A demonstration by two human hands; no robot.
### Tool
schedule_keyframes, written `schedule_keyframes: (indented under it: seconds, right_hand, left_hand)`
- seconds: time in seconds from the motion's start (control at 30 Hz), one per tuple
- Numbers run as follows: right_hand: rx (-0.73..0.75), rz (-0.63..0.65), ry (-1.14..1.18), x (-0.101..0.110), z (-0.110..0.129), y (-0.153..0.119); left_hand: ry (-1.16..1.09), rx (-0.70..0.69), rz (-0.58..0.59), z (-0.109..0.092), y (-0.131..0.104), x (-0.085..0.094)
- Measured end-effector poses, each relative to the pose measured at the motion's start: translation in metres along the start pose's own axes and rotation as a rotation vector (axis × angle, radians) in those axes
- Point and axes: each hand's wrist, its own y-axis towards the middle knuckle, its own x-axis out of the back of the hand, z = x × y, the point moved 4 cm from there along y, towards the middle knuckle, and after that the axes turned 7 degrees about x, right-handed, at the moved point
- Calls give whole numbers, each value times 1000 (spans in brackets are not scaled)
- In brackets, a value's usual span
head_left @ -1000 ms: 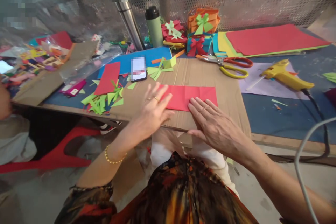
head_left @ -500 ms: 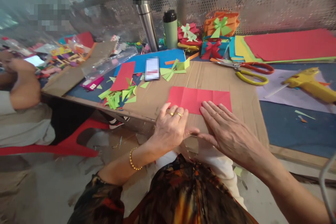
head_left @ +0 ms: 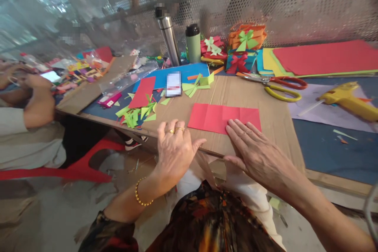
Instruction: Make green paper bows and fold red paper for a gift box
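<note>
A creased red sheet of paper (head_left: 211, 117) lies on the flattened cardboard (head_left: 277, 126) at the table's front. Flat on its lower right part rest the fingers of my right hand (head_left: 255, 145), stretched out and open. My left hand (head_left: 176, 145), with two rings, is left of the red paper and apart from it. Its fingers are slightly bent over the cardboard's front edge, thumb spread, and it holds nothing. Green paper scraps (head_left: 137, 115) and a smaller red paper piece (head_left: 143, 91) lie beyond my left hand.
Scissors (head_left: 274, 82) with red and yellow handles and a yellow glue gun (head_left: 348, 96) lie to the right. A phone (head_left: 173, 84), a steel flask (head_left: 169, 37) and a green bottle (head_left: 193, 43) stand or lie farther back. Another person's arm (head_left: 38, 96) is at left.
My left hand has come off the red paper and moved left over the cardboard. My right hand stays on the paper. The view has tilted slightly.
</note>
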Motion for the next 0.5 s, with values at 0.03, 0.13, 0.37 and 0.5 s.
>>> schedule_keyframes:
  seconds: [0.03, 0.13, 0.37, 0.5]
  right_hand:
    - [6, -2, -8, 0, 0, -1]
    - [31, 8, -7, -3, -1, -3]
    - [13, -5, -1, -2, 0, -1]
    - [-6, -3, 17, 0, 0, 0]
  left_hand:
    - [-37, -29, -10, -6, 3, 0]
    - [-219, -219, 15, -33, 4, -10]
    - [-229, -197, 153, -32, -16, -41]
    - [-111, -141, 135, -3, -27, -33]
